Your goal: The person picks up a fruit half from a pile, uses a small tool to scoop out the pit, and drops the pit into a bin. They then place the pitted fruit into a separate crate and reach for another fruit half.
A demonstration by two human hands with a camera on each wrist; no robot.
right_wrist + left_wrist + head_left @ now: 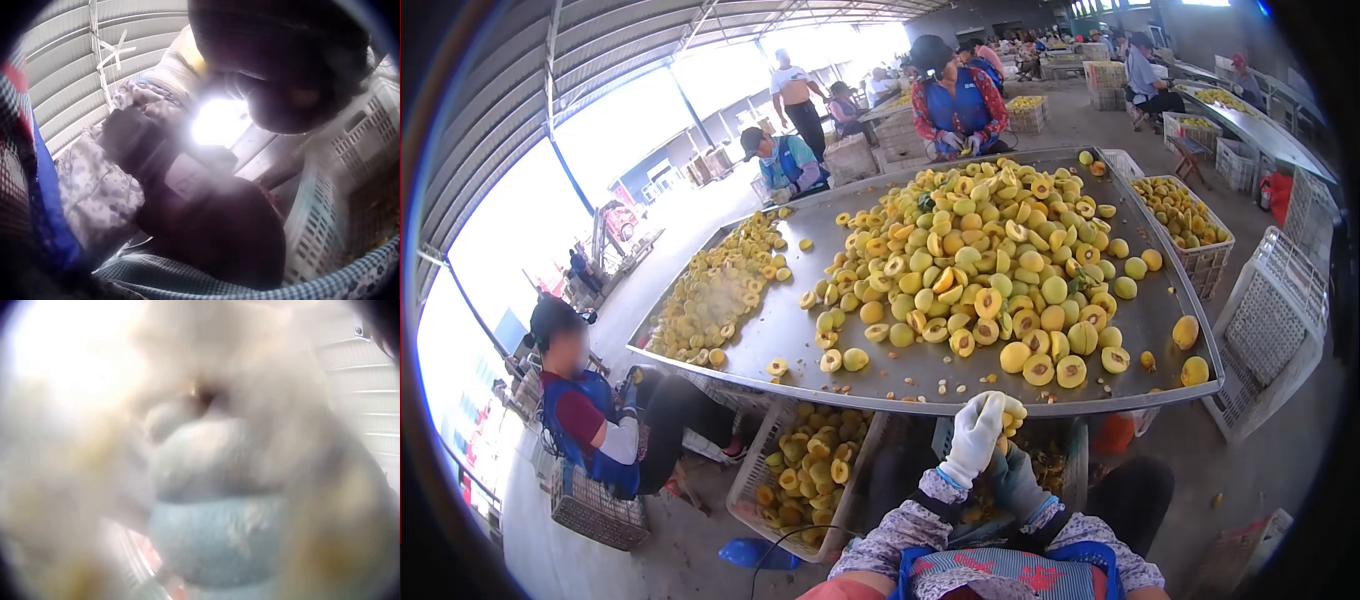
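Observation:
In the head view, my white-gloved left hand (974, 440) grips a yellow apricot (1013, 412) just off the table's near edge. Right below it, my right hand (1015, 482), in a grey-blue glove, meets the left at the fruit with its fingers curled. Curled blue-grey glove fingers (219, 540) fill the blurred middle of the left wrist view. The right wrist view is dark, and the fruit is hidden there. Beyond my hands, a metal table (840, 378) bears a large heap of whole and halved apricots (970, 250).
Pitted halves (715, 295) lie spread along the table's left side. Below the near edge stands a crate (745, 490) of halves, with another crate (1076, 460) under my hands. An upturned white crate (1270, 320) leans at the right. Workers sit at the left and stand across the table.

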